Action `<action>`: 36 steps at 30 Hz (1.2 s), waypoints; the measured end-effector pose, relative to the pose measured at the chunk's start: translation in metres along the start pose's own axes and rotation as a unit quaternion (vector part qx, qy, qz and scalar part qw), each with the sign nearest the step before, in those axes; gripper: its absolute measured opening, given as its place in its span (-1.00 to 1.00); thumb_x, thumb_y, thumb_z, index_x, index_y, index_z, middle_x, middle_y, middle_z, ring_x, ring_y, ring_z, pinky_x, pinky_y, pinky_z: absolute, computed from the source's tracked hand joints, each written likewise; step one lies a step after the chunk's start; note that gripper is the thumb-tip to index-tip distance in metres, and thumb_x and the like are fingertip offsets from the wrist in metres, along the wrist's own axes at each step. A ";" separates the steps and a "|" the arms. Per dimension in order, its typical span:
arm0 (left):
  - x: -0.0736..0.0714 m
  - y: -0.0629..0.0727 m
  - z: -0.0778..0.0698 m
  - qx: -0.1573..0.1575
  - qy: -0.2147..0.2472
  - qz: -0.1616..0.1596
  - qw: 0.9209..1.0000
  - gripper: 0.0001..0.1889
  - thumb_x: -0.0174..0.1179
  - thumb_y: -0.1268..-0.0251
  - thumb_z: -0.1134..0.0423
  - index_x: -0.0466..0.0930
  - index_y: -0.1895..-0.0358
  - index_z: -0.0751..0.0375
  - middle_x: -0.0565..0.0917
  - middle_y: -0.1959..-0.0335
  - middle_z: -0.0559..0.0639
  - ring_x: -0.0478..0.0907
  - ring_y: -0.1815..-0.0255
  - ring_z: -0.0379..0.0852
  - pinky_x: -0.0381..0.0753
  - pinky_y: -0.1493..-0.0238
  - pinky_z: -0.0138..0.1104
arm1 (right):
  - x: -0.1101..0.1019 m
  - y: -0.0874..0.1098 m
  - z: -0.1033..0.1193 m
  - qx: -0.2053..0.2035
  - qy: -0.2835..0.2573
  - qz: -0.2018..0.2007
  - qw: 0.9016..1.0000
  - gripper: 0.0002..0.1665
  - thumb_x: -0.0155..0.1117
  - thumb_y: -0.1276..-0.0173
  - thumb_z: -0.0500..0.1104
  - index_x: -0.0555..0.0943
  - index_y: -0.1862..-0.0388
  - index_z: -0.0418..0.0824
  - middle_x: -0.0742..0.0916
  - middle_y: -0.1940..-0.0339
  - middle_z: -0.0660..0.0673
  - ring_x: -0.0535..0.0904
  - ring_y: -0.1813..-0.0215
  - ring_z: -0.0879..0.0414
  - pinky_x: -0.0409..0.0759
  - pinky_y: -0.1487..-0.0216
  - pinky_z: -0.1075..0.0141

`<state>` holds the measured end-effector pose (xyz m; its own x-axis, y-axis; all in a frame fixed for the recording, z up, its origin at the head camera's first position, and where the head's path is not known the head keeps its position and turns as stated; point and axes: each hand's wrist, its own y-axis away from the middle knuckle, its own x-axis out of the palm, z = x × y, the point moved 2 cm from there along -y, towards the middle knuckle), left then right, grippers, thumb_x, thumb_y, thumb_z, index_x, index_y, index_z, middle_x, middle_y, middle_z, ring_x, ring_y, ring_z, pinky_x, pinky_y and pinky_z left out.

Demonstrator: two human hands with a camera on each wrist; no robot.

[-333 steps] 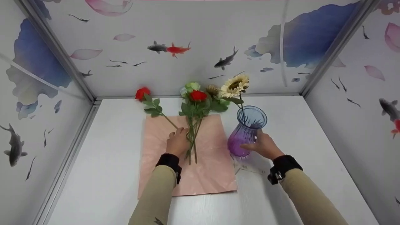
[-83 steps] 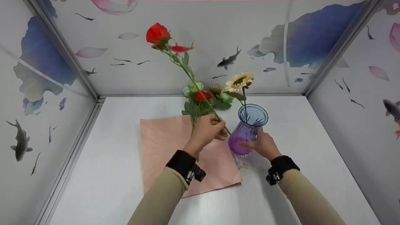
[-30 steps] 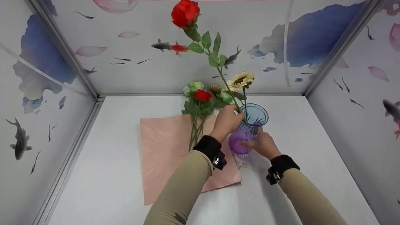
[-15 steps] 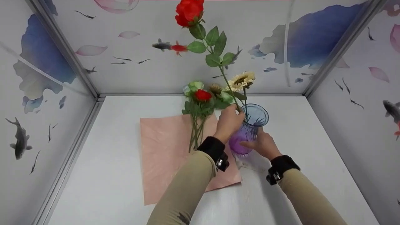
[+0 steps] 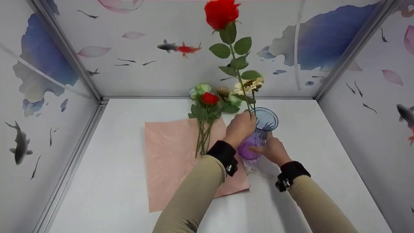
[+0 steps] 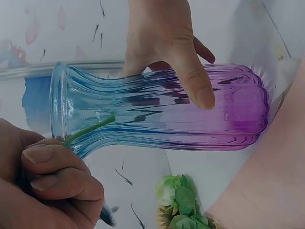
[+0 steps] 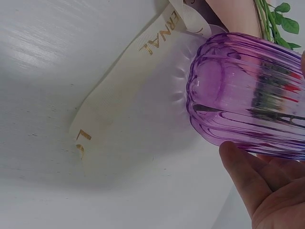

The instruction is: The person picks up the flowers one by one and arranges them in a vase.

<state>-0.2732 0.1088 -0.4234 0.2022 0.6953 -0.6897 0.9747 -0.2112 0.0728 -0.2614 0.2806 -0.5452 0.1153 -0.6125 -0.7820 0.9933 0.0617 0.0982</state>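
Note:
My left hand (image 5: pixel 241 127) pinches the stem of a red rose (image 5: pixel 221 13) right at the mouth of a blue-to-purple glass vase (image 5: pixel 267 118). The rose stands tall above the hand, leaning slightly left. From the left wrist, the cut end of the green stem (image 6: pixel 90 130) shows just inside the vase neck, with curled fingers (image 6: pixel 57 183) at the rim. My right hand (image 5: pixel 275 150) grips the vase body from the right side, thumb across its front. A cream sunflower (image 5: pixel 257 83) stands in the vase, partly hidden behind the rose's leaves.
Pink wrapping paper (image 5: pixel 171 161) lies left of the vase. Across its far edge rests a bunch of flowers with a red rose (image 5: pixel 210 98) and green blooms (image 5: pixel 202 88). A cream ribbon with gold letters (image 7: pixel 126 71) lies beside the vase base. Printed walls enclose the table.
The rose that lay left of the bunch has been lifted, carried right and swung nearly upright, its stem end now inside the vase mouth. The right hand has stayed on the vase.

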 end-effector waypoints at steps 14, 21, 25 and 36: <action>-0.005 -0.004 0.007 -0.016 0.114 -0.027 0.993 -0.66 -0.06 -0.67 0.04 0.50 -0.13 0.24 0.64 0.13 0.11 0.60 0.13 -0.05 0.53 0.09 -0.22 | 0.000 -0.001 0.000 0.005 -0.005 0.000 1.000 0.52 0.60 -0.13 0.23 -0.19 -0.65 -0.39 0.57 -0.28 -0.56 0.57 -0.27 -0.37 0.50 -0.31 -0.18; -0.002 -0.003 0.005 0.004 0.085 -0.020 0.996 -0.85 -0.02 -0.64 0.15 0.49 0.09 0.11 0.59 0.28 -0.03 0.52 0.31 -0.15 0.45 0.26 -0.31 | 0.000 -0.001 0.001 0.009 0.000 0.004 1.000 0.55 0.58 -0.13 0.26 -0.23 -0.65 -0.41 0.55 -0.29 -0.58 0.58 -0.26 -0.37 0.51 -0.29 -0.17; -0.001 -0.003 0.005 -0.005 0.110 -0.016 0.994 -0.93 0.10 -0.56 0.17 0.49 0.08 0.06 0.57 0.35 -0.04 0.48 0.42 -0.16 0.42 0.39 -0.34 | 0.001 -0.001 -0.001 0.001 0.000 -0.001 1.000 0.55 0.59 -0.13 0.25 -0.24 -0.65 -0.39 0.54 -0.28 -0.60 0.57 -0.27 -0.39 0.51 -0.29 -0.18; -0.001 -0.001 0.008 -0.001 0.141 -0.032 0.989 -0.92 0.13 -0.48 0.15 0.53 0.21 0.03 0.59 0.34 -0.07 0.49 0.37 -0.15 0.42 0.35 -0.35 | 0.001 0.000 -0.002 0.002 -0.004 0.007 1.000 0.56 0.57 -0.14 0.28 -0.29 -0.67 -0.33 0.53 -0.33 -0.56 0.55 -0.31 -0.36 0.48 -0.32 -0.18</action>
<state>-0.2750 0.1029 -0.4286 0.1584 0.8717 -0.4638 0.9865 -0.1591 0.0379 -0.2615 0.2817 -0.5470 0.1284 -0.6180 -0.7757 0.9916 0.0673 0.1105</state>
